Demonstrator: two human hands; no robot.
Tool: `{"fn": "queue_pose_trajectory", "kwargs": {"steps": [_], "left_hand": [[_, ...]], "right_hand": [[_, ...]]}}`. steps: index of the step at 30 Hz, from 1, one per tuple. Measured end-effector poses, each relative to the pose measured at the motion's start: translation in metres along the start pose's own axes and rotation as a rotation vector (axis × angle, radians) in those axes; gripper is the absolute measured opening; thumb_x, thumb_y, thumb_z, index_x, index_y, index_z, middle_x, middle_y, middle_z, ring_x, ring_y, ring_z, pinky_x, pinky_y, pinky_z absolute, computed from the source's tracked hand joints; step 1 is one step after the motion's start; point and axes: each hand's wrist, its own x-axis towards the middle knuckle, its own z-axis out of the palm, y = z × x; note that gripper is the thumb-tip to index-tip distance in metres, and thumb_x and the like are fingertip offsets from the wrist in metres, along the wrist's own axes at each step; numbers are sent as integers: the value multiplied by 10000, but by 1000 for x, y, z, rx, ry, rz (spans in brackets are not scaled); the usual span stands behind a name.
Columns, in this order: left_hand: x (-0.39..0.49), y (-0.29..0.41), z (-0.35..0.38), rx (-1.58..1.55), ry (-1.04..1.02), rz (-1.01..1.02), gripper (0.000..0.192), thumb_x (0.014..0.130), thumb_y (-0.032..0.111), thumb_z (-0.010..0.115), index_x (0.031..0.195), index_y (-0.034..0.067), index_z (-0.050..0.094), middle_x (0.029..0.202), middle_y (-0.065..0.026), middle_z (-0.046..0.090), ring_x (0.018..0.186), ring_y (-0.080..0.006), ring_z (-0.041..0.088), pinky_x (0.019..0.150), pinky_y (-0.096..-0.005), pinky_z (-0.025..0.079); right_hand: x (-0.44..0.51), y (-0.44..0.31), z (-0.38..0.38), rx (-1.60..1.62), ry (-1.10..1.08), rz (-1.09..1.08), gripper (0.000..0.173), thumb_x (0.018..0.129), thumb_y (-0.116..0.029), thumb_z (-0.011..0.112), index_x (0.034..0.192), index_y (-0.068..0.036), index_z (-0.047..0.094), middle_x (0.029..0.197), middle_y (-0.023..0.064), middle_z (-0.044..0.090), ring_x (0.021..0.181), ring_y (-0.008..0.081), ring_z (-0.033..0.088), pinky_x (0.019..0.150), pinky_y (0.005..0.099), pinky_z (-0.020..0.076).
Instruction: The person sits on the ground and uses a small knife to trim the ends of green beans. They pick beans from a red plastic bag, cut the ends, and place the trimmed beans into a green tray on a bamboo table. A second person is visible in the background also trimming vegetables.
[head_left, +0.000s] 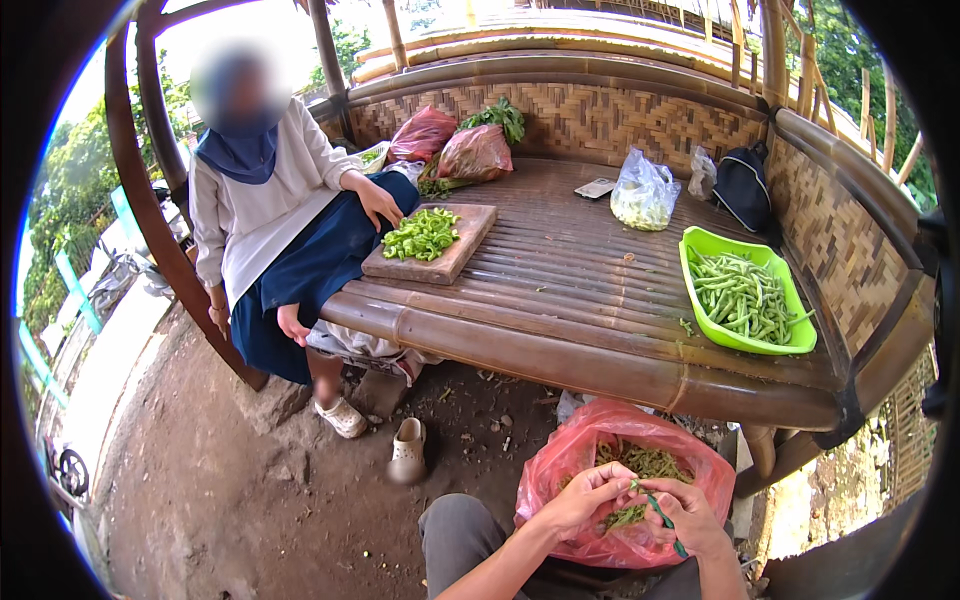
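Note:
My left hand (592, 496) pinches a small green vegetable piece (636, 487) between thumb and fingertips; its exact kind is hard to tell. Close against it, my right hand (688, 514) grips a slim green-handled tool (666, 526), which looks like a small knife, its blade mostly hidden. Both hands are over an open red plastic bag (551, 469) on the ground by my knees. Green and brownish vegetable trimmings (652, 459) lie inside the bag. Up on the bamboo platform, a bright green plastic basket (694, 300) holds many green beans (739, 292).
Another person (255, 187) sits at the left of the bamboo platform (555, 277), one hand near cut green vegetables (421, 234) on a wooden board (442, 270). Farther back are red bags (476, 154), a clear bag (645, 191) and a dark backpack (742, 187). A clog (409, 448) lies below.

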Motion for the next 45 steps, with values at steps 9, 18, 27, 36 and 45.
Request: {"fn": "queue_pose_trajectory", "kwargs": {"steps": [9,18,27,36,45], "left_hand": [[5,-10,4,132,58,80,187,1007,142,606,1155,31,586,1057,1,605,1007,-87,591,987,-273,488],[6,-8,3,493,158,213,205,969,100,658,1151,23,601,1075,19,603,1016,-63,566,905,-237,473],[2,-3,9,562,216,177,132,954,59,665,1074,9,640,1047,13,625,999,-67,561,906,-245,462],[3,1,14,398,130,176,144,951,56,651,1094,52,634,1116,-1,589,1021,-85,557,903,-264,460],[2,2,12,401,107,189,175,925,41,673,1093,66,635,1099,-1,573,1018,-99,552,926,-282,445]], "right_hand": [[-6,0,4,45,109,-43,429,1017,-303,588,1354,-41,550,748,22,512,529,69,400,466,218,321],[1,-3,13,-49,150,-64,417,1027,-289,579,1366,-49,545,765,-8,515,570,46,408,497,210,338],[-4,-2,11,-94,134,-32,388,1048,-261,540,1391,-79,550,776,-58,459,657,23,385,566,190,352],[-4,-2,9,-8,81,-58,421,1054,-298,524,1404,-65,530,726,-26,451,622,57,414,546,219,365],[-4,-1,8,29,81,-54,432,1051,-304,526,1406,-59,525,729,-21,452,608,56,405,542,218,364]]}}
